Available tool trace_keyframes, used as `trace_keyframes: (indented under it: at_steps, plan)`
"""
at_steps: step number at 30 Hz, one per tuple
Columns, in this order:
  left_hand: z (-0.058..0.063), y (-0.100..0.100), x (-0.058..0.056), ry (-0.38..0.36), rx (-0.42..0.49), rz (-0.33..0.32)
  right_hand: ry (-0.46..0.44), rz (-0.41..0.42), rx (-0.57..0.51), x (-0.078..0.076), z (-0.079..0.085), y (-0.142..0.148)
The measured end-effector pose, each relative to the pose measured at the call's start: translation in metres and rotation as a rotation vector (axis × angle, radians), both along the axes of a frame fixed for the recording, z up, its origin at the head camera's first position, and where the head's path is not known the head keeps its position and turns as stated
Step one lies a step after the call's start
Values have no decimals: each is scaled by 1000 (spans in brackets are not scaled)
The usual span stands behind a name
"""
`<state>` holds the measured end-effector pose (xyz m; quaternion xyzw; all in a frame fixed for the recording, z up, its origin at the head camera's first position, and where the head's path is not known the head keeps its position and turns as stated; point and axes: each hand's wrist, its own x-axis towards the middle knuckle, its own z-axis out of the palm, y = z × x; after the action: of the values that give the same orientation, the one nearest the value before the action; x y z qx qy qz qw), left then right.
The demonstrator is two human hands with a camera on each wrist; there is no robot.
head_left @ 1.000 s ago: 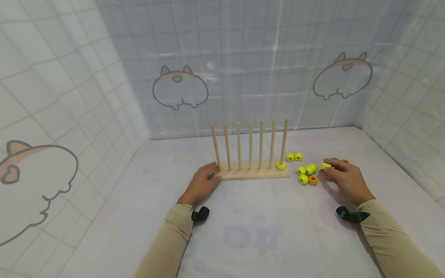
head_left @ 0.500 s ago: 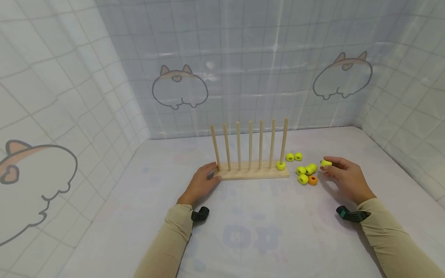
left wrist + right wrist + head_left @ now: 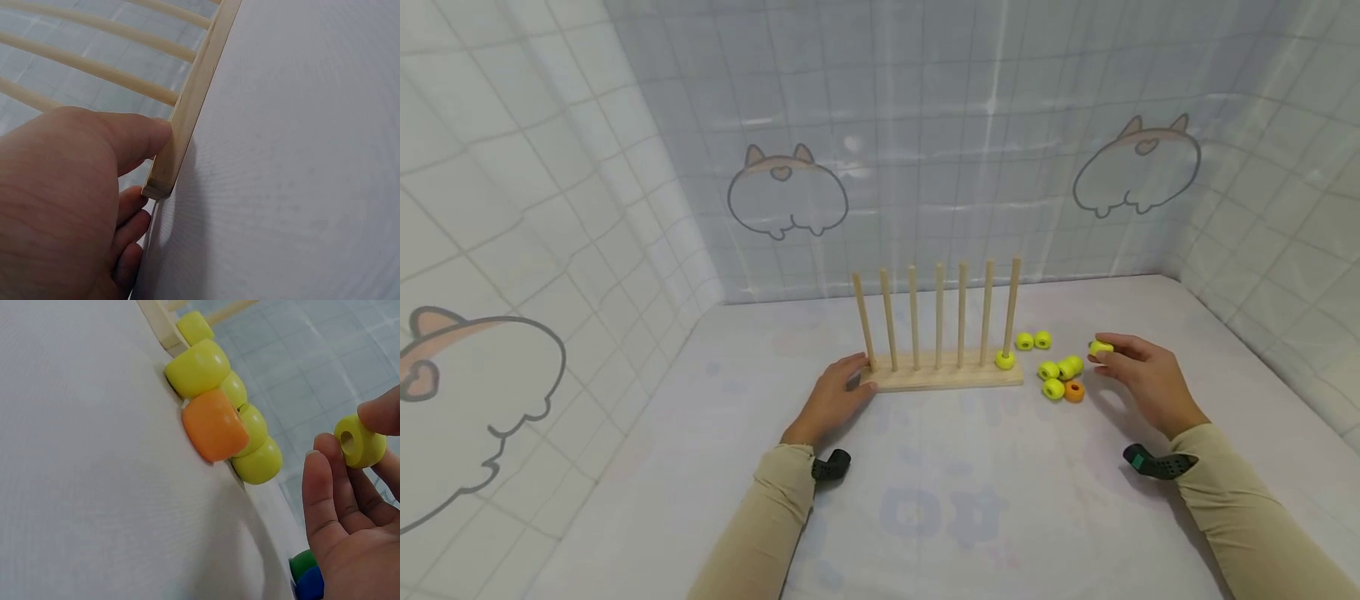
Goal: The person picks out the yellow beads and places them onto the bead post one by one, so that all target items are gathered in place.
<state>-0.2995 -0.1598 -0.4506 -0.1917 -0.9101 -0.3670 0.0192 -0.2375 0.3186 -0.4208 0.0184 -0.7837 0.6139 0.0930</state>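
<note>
My left hand (image 3: 835, 396) grips the left end of a wooden base (image 3: 943, 379) with a row of upright pegs. In the left wrist view the thumb (image 3: 140, 137) lies on the base's edge and the other fingers curl round its end. A yellow bead (image 3: 1005, 360) sits at the foot of the rightmost peg. To the right, my right hand (image 3: 1146, 375) pinches another yellow bead (image 3: 361, 441) between thumb and fingers, raised above the table; its hole shows in the right wrist view.
Several loose yellow beads (image 3: 1054, 389) and an orange bead (image 3: 1074, 391) lie between base and right hand. Two yellow beads (image 3: 1033, 341) lie behind them. A green bead (image 3: 304, 564) and a blue bead (image 3: 311, 584) show beneath the right hand. A tiled-pattern sheet (image 3: 925, 167) stands behind.
My right hand has lifted the pinched yellow bead slightly, and the bead has tilted. The left hand stays on the base's left end.
</note>
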Motion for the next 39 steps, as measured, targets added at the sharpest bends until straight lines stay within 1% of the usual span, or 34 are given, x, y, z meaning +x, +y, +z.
trace_keyframes:
  at_steps: [4,7,13,16,20,24,34,39]
  plan:
    - [0,0,1,-1,4,2,14,25,-107,-3,2,-2]
    - [1,0,1,-6,0,6,14,26,-136,-5,5,-3]
    - [2,-1,2,16,7,4,4,32,-105,-10,8,-7]
    - [1,-1,1,26,16,-6,-2,34,-67,-11,9,-10]
    - [-1,0,0,5,-5,-3,-12,28,-3,-12,11,-13]
    - [-1,0,-1,-13,-23,9,5,38,34,-13,11,-16]
    - [1,2,1,2,-22,12,11,26,9,-18,18,-23]
    - [1,1,0,-4,-18,7,9,50,-22,-21,19,-27]
